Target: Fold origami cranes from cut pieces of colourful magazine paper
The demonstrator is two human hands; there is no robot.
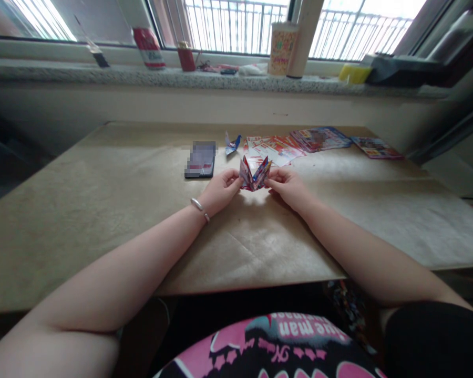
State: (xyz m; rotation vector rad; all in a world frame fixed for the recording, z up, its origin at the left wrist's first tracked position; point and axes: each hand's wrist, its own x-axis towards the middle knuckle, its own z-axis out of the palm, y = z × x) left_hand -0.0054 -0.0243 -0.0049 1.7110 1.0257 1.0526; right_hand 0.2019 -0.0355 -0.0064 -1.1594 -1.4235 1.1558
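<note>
Between my two hands, just above the table, is a folded paper piece (254, 175) with colourful print and several points sticking up. My left hand (227, 184), with a silver bangle at its wrist, pinches the left side of the paper between thumb and fingers. On the opposite side my right hand (284, 184) grips the paper's right edge the same way. Just beyond my left hand stands a blue and white paper crane (232, 144). A dark phone (201, 159) lies to the left of the crane.
Red and white printed sheets (274, 149) lie behind the hands, with colourful magazines (321, 139) and a small booklet (376, 147) farther right on the table (102, 210). Along the stone windowsill (122, 76) stand a red can (148, 48), a patterned paper cup (283, 49) and a yellow object (355, 73).
</note>
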